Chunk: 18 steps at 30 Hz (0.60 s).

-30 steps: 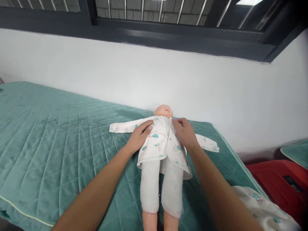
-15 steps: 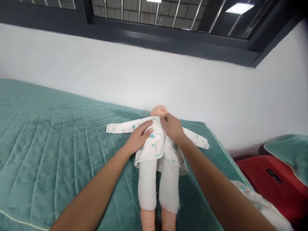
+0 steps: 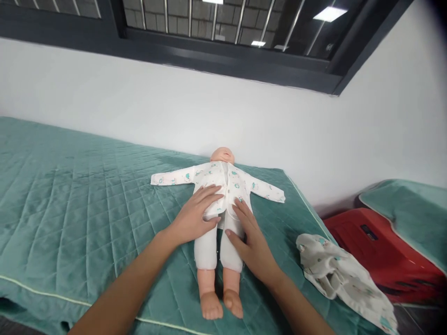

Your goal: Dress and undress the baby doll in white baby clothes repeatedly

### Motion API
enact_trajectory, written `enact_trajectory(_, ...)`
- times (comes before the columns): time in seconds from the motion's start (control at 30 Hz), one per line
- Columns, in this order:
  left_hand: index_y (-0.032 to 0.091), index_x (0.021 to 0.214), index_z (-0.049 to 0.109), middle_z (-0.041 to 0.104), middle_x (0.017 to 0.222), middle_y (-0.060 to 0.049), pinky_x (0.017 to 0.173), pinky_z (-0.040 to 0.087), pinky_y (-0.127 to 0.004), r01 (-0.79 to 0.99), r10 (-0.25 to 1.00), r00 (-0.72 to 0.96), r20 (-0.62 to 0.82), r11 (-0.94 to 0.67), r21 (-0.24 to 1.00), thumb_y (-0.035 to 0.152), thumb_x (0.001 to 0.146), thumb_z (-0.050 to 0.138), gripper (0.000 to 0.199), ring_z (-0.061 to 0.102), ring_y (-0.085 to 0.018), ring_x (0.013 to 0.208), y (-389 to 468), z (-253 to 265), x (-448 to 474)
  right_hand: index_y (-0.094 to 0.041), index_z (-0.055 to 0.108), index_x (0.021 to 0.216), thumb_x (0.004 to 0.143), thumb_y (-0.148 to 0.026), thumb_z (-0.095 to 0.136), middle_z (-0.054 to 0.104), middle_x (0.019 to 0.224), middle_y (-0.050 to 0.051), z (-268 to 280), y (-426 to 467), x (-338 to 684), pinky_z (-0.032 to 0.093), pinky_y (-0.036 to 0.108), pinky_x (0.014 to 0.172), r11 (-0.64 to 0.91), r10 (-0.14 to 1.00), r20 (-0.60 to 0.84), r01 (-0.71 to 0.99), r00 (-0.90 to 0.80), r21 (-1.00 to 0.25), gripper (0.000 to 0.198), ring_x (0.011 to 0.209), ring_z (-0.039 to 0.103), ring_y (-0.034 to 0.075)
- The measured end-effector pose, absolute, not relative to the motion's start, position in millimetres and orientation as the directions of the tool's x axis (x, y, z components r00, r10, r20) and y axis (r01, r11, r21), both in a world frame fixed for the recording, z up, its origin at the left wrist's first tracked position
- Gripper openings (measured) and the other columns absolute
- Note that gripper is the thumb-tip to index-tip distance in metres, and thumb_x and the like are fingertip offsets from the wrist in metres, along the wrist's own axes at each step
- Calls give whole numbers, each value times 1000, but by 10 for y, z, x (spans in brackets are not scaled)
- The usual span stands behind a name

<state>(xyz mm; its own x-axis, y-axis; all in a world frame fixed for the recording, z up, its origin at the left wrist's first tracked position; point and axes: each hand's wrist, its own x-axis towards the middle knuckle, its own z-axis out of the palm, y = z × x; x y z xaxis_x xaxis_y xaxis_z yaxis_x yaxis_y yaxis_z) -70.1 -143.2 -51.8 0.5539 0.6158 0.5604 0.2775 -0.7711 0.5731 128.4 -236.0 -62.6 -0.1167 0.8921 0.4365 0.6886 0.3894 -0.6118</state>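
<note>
A baby doll (image 3: 208,281) lies on its back on a green quilted bed cover, its head toward the wall. It wears a white printed baby jacket (image 3: 239,179) with long sleeves spread out to both sides, over white padded legs. The jacket's front edges meet near the middle, with a gap at the neck and lower hem. My left hand (image 3: 197,214) lies on the lower jacket on the left, fingers spread. Over the other lower side and the thigh is my right hand (image 3: 250,244), its fingers apart. Neither hand grips anything.
A crumpled white printed garment (image 3: 335,265) lies at the right edge of the green bed cover (image 3: 87,204). Beyond it stands a red case (image 3: 377,251) partly under green cloth (image 3: 412,211). A white wall (image 3: 157,107) and a dark window frame (image 3: 209,60) rise behind.
Both hands have moved down from the upper jacket to its lower part. My right hand has let go near the collar and opened. The camera view has shifted, showing the doll's feet.
</note>
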Motion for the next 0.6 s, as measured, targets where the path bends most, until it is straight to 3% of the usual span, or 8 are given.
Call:
enact_trajectory(0.17, 20, 125, 56, 47, 148, -9, 118, 36, -43, 403, 716, 437, 544, -697, 593, 17, 85, 57, 40, 39, -22, 140, -1645, -553, -677, -26, 60, 121, 86, -30, 64, 57, 127, 9, -526, -2266, 1281, 41, 49, 105, 313, 846, 532, 782, 28, -539, 35, 122, 48, 28)
enact_trajectory(0.27, 20, 111, 61, 50, 145, -9, 113, 41, -41, 514, 709, 437, 553, -702, 493, 20, 89, 53, 24, 45, -23, 135, -1649, -492, -634, -23, 64, 104, 88, -29, 58, 61, 109, 9, -409, -2153, 1259, 43, 46, 96, 300, 846, 533, 850, -28, -432, 18, 106, 52, 28)
enact_trajectory(0.33, 20, 105, 63, 56, 138, -9, 108, 45, -41, 535, 699, 465, 543, -711, 456, 21, 92, 49, 19, 50, -24, 130, -1615, -435, -639, -22, 64, 97, 90, -30, 53, 63, 102, 8, -337, -2061, 1311, 44, 44, 93, 315, 860, 508, 833, -48, -455, 15, 101, 55, 26)
enact_trajectory(0.4, 19, 101, 64, 64, 126, -9, 102, 48, -41, 500, 747, 397, 534, -664, 556, 23, 93, 46, 20, 58, -24, 119, -1561, -403, -695, -21, 62, 92, 89, -35, 52, 65, 92, 6, -293, -1971, 1437, 46, 40, 87, 224, 894, 439, 760, 87, -609, 17, 90, 59, 23)
enact_trajectory(0.47, 18, 95, 65, 70, 108, -9, 94, 50, -39, 389, 860, 200, 469, -509, 768, 29, 91, 49, 19, 64, -23, 104, -1505, -423, -818, -20, 59, 91, 86, -41, 53, 65, 83, 3, -281, -1934, 1619, 49, 37, 78, 73, 905, 320, 638, 281, -767, 22, 79, 60, 21)
enact_trajectory(0.53, 16, 89, 64, 70, 94, -7, 86, 52, -37, 188, 951, -40, 308, -296, 937, 36, 85, 56, 22, 65, -22, 90, -1470, -504, -1012, -19, 58, 93, 84, -44, 52, 66, 81, 4, -281, -2016, 1824, 51, 36, 71, -11, 892, 250, 569, 378, -822, 26, 75, 62, 21)
enact_trajectory(0.6, 15, 89, 63, 69, 93, -6, 81, 53, -36, 27, 969, -183, 165, -163, 986, 41, 80, 61, 28, 65, -21, 86, -1473, -626, -1256, -18, 58, 97, 81, -45, 55, 68, 87, 7, -264, -2258, 2032, 52, 37, 72, -42, 886, 232, 568, 402, -822, 32, 81, 65, 23)
